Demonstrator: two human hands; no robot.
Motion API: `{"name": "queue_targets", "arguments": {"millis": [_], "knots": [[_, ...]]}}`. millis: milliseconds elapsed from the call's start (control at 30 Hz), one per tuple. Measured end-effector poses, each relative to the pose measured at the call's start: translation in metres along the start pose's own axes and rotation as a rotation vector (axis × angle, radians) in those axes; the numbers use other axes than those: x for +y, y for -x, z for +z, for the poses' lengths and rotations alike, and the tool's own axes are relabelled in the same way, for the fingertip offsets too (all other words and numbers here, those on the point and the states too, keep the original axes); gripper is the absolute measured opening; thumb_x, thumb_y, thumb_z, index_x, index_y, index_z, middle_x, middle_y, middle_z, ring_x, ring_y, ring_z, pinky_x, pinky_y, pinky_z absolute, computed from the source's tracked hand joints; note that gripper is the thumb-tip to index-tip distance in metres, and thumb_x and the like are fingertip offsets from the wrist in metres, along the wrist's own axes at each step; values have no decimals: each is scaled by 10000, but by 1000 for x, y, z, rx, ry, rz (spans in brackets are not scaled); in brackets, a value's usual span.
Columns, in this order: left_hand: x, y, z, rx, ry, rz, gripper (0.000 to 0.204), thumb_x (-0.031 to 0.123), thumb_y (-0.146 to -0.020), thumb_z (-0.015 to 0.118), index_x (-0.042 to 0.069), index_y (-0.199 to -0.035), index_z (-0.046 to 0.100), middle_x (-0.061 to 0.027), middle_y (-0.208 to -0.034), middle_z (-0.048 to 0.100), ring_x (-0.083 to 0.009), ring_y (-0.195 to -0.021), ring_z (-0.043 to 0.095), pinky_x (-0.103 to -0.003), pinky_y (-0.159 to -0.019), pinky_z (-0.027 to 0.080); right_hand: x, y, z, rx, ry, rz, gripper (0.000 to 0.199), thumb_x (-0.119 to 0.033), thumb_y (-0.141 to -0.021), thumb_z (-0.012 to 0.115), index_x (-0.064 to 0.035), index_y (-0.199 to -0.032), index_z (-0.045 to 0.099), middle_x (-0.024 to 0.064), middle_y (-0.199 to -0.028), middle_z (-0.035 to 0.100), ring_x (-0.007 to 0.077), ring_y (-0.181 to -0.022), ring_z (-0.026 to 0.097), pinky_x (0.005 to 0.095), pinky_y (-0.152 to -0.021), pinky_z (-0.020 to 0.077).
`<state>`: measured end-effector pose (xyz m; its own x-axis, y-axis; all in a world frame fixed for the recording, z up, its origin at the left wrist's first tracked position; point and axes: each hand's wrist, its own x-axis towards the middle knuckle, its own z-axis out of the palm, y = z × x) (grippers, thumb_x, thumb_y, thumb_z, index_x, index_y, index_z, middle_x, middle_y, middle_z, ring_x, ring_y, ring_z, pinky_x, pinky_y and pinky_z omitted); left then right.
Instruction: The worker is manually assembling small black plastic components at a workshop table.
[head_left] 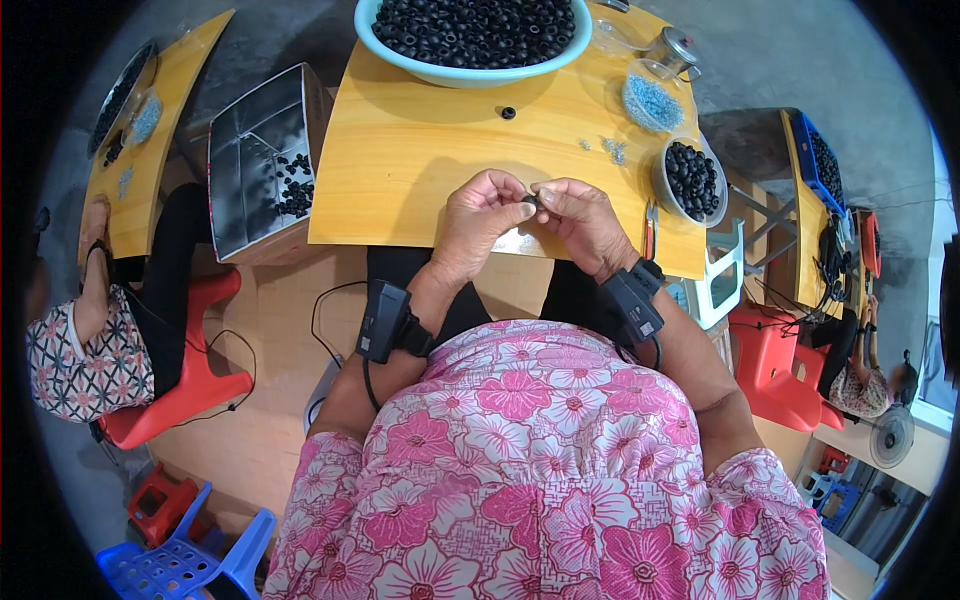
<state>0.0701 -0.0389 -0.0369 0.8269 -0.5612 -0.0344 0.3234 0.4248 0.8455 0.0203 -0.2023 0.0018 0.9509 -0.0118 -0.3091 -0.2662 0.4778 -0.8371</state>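
My left hand (478,222) and my right hand (590,222) meet over the near edge of the yellow table (390,170). Between their pinched fingertips is a small round black part (531,202), mostly covered by the fingers. A single black ring-shaped part (508,113) lies on the tabletop beyond them. Right of my right hand stands a clear tub (716,208) filled with similar black parts. Several tiny light-blue pieces (615,151) are scattered behind it, near a clear bowl of blue pieces (654,103).
A light-blue basin (470,76) heaped with black rings stands at the far edge. A metal pot (677,48) sits far right, and a slim red-handled tool (651,232) lies near right. Left of the table is a dark-lined box (236,130). Another person (95,350) sits at far left.
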Motion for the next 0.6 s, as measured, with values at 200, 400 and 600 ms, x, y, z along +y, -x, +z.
{"name": "queue_targets", "arguments": {"millis": [200,400,600], "knots": [[2,2,1,-18,30,3,194,-61,-826,641,60,-967,583,8,-900,558,-72,-842,547,-209,-769,473,-5,-3,-6,-126,-33,136,243,-187,-891,650,-5,-1045,603,35,-869,605,120,-771,556,292,-781,487],[1,2,3,-17,10,50,194,-74,-823,635,59,-955,586,11,-905,561,-75,-853,548,-213,-767,471,-21,-1,-2,-226,9,246,424,-274,-871,680,-41,-1193,531,3,-956,600,88,-777,572,284,-797,502],[3,2,4,-32,-24,39,196,-77,-819,638,52,-958,588,3,-930,580,-76,-860,552,-213,-773,477,-23,0,0,-217,39,263,451,-272,-869,683,-32,-1216,524,7,-988,602,86,-787,591,292,-805,512]]}}
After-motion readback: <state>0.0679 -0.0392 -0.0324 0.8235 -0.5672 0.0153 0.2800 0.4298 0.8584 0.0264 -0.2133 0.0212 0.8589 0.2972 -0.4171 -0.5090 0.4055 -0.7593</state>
